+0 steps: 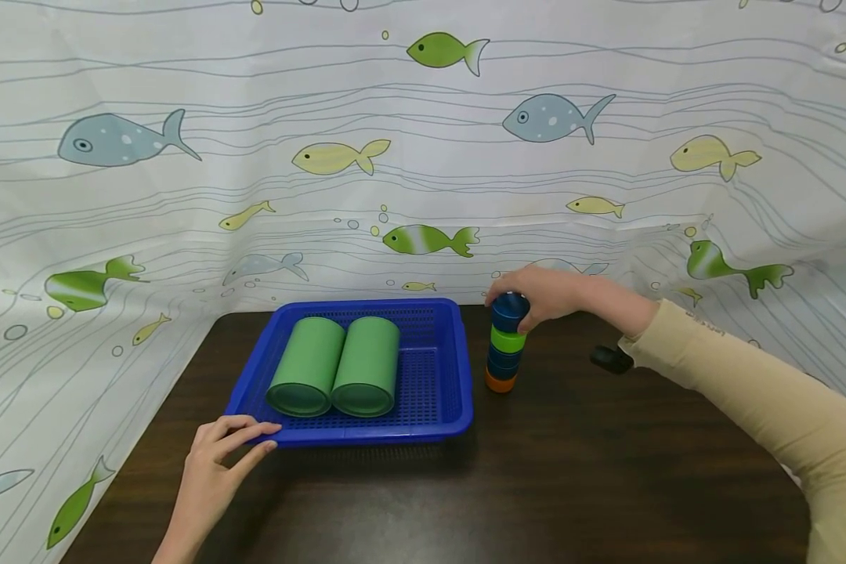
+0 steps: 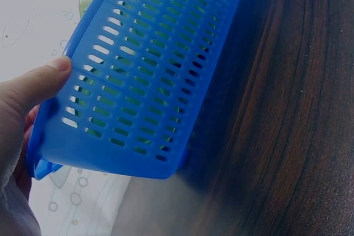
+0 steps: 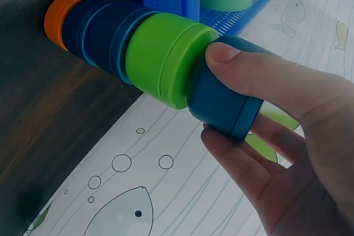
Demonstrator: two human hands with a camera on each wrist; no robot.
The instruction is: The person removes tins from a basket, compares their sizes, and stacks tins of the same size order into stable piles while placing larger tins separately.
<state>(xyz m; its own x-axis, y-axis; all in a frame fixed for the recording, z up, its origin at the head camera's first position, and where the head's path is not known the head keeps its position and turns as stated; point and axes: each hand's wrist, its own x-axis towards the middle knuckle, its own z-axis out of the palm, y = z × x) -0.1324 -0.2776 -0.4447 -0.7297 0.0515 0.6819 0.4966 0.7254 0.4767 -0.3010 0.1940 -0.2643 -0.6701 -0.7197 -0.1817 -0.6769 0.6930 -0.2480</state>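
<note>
The person's right hand (image 1: 546, 296) pinches, thumb against fingers, the dark blue plastic cup (image 3: 224, 100) topping an upright stack of nested plastic cups (image 1: 505, 348). Green, blue and orange ones sit beneath it on the dark wooden table (image 1: 571, 470), just right of a blue perforated plastic basket (image 1: 437, 419). The left hand (image 1: 215, 462) grips the basket's near corner, beside two green cylindrical containers (image 1: 334, 366) lying inside; judging by the tall, narrow stack, a straight vertical movement with steady basket support seems wisest.
</note>
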